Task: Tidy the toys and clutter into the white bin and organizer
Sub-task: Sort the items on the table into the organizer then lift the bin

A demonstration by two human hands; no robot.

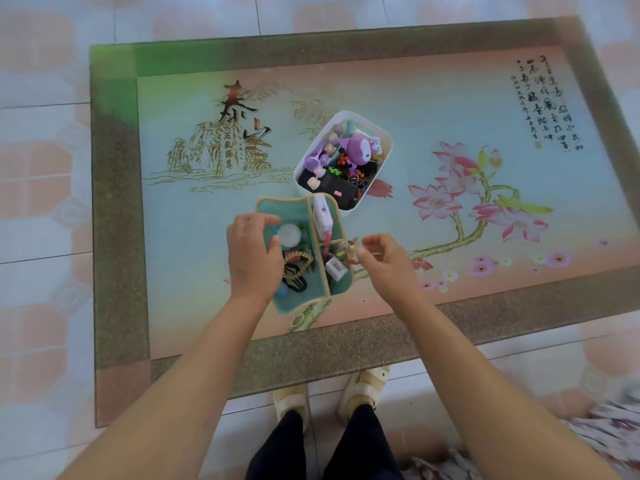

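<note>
The white bin stands mid-table, full of toys: a purple plush figure, coloured beads and black items. Touching its near end is the teal organizer with a beige rim. It holds a round white item, hair ties, a white gadget and a small labelled box. My left hand hovers over the organizer's left compartment, fingers apart and thumb by the round item. My right hand is at the organizer's right rim, fingertips pinching a small reddish trinket.
The glass table has a printed picture of mountains, flowers and calligraphy, with a brown border. My feet in pale shoes stand on the tiled floor at its near edge. Patterned cloth lies at the lower right.
</note>
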